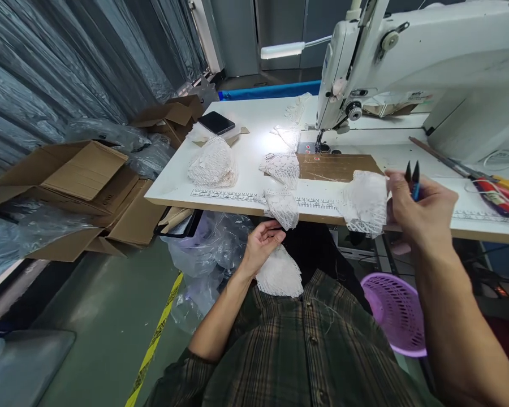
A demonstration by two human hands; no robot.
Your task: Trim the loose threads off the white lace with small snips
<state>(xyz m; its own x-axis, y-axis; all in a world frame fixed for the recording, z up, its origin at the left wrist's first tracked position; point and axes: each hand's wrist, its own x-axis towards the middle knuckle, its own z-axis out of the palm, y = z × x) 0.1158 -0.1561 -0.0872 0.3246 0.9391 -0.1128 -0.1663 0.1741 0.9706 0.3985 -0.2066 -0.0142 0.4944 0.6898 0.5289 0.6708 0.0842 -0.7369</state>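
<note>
By the white tabletop's front edge [212, 208], left fingers [266, 232] pinch lace [282, 209], well apart from right fingers [398, 191] gripping snips [415, 182]

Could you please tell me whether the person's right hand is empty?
No, the right hand holds small snips, whose two dark tips show above its fingers.

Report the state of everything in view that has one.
Black rectangular phone: lying flat, screen dark
Large brown cardboard box: flaps open
White tube-shaped lamp: apparently lit
White lace strip: draped over white table edge, left hand on it
Blue-and-black metal snips: blades apart, tips up, in right hand
Purple plastic openwork basket: uncovered
</note>
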